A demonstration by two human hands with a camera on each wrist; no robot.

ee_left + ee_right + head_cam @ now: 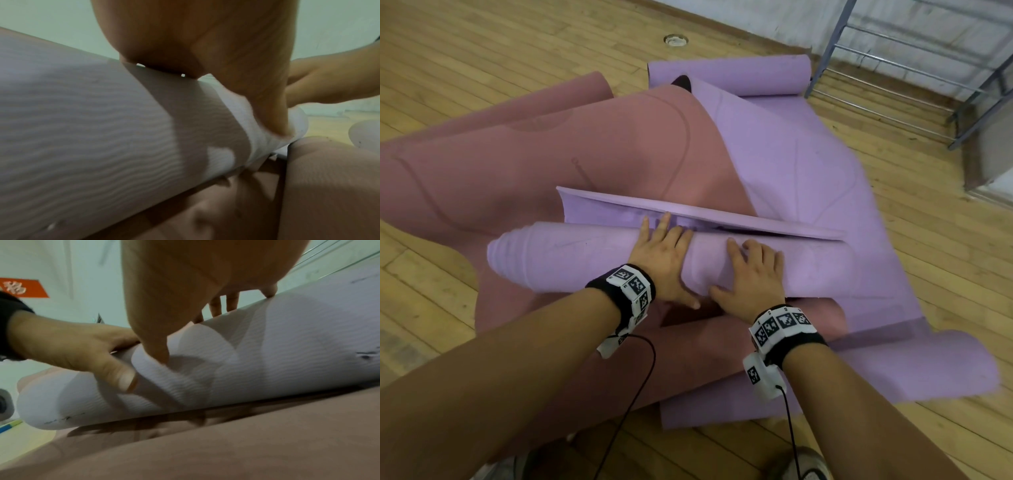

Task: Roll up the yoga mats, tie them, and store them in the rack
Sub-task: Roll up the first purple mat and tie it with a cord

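We have both hands pressed palm-down on the rolled part of a purple mat [571, 255], which lies crosswise right in front of us. Our left hand [662, 258] sits near the middle of the roll with its fingers spread flat over the top, and our right hand [751, 274] lies just beside it, fingers also spread and flat, thumbs nearly touching at the near side. Beyond our fingers the loose flap [688, 210] of the same mat stands up on edge. The roll rests on a pink mat [534, 161] spread beneath it, and a second purple mat [801, 164] runs under that to the right, rolled at its far end. A metal rack [914, 58] stands at the upper right against a pale wall, all on a wooden floor [482, 41].
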